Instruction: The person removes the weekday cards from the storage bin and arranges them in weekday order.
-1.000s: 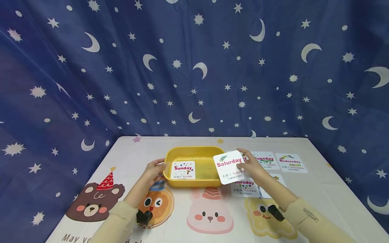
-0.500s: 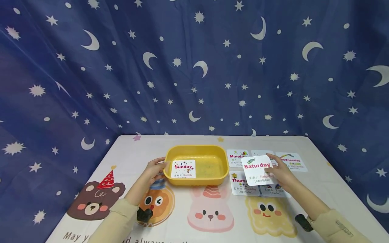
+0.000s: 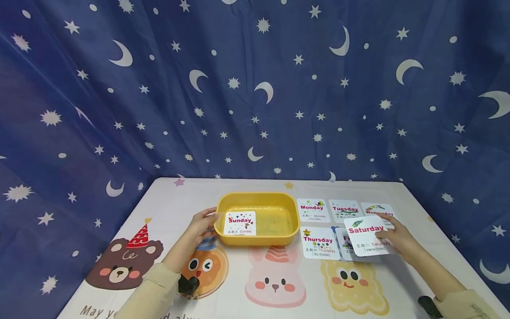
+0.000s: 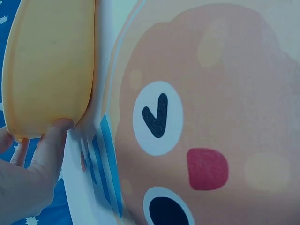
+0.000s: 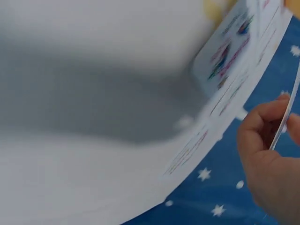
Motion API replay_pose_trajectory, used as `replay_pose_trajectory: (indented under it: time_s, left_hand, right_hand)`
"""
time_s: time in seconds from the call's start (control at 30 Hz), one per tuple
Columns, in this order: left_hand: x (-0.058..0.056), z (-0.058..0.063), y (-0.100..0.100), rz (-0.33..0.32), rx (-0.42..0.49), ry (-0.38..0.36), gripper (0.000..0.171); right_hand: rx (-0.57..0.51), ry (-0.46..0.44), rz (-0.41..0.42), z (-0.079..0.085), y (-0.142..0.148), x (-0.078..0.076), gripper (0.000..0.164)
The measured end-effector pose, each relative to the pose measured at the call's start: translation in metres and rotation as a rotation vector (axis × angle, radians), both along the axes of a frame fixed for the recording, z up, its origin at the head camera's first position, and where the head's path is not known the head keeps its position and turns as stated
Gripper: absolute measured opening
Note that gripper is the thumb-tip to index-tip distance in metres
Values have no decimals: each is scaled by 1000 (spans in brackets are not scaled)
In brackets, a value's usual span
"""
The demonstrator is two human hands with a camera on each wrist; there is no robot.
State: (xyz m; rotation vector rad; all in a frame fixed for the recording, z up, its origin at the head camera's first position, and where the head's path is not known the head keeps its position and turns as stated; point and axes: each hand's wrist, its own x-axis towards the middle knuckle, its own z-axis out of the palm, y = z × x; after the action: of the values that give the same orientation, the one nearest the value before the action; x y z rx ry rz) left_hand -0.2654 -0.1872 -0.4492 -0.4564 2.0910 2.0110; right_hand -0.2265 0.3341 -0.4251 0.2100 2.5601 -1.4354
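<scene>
My right hand (image 3: pixel 400 239) pinches the Saturday card (image 3: pixel 364 235) by its right edge, thumb on the printed face. In the right wrist view the card (image 5: pixel 294 89) shows edge-on between thumb and fingers. The card is raised and overlaps the Friday card (image 3: pixel 345 250) and the lower part of the Wednesday card (image 3: pixel 378 208) in the head view. At the left, my left hand (image 3: pixel 202 226) grips the end of a yellow plastic tray (image 3: pixel 255 240), its fingertips at the rim. Inside the tray, the Sunday card (image 3: pixel 240 223) leans at the left.
The Monday card (image 3: pixel 313 210) and Tuesday card (image 3: pixel 344 209) lie in the back row, right of the tray. In front of Monday lies the Thursday card (image 3: pixel 320 243). A cartoon-printed cloth (image 3: pixel 275 277) covers the table, and a starry blue curtain (image 3: pixel 255 110) hangs behind.
My right hand has carried the Saturday card rightward from the tray's right end to above the Friday card. The left hand and tray have stayed in place.
</scene>
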Motion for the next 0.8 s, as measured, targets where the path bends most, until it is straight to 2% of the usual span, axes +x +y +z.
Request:
replay_pose_trajectory:
  time_s: [0.27,0.43,0.6,0.8]
  left_hand:
    - [1,1,0,-11,1,-4,46]
    - [4,1,-2,-28,-21,-3,47]
    - [7,0,-3,-18,-26,-18,47]
    - [9,-4,-3,-18,-25,-15,48]
  right_hand:
    - [-26,-7,16,-7,28,4,79]
    - [7,-5,11,-16,45,6,78]
    - [58,-38,-4,-29,64,1,81]
    - [59,-67,-39,-39,79,-6,88]
